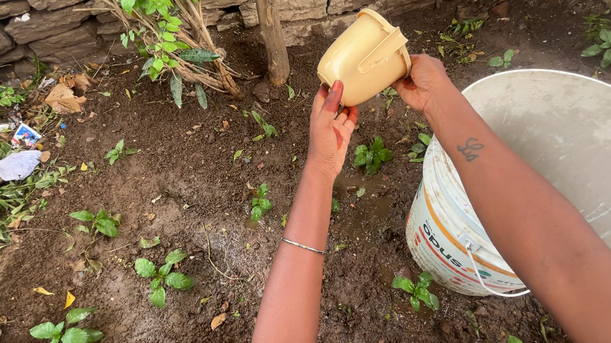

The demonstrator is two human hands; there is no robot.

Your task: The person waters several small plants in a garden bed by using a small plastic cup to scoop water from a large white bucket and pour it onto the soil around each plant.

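White plastic bucket: largest item, just beside and below the right forearm, on the right-hand side, its mouth open upward; inside hard to read.
Dark wet soil bed: below both hands, a puddled patch beneath the left wrist.
Beige plastic mug: held up between both hands, tipped, long axis slanting with its mouth down toward the left palm.
Right hand: clenched on the mug's handle side, the closer grasp.
Left hand: open, fingers spread, cupped against the mug's lower rim.
Green seedling: just beneath the hands.
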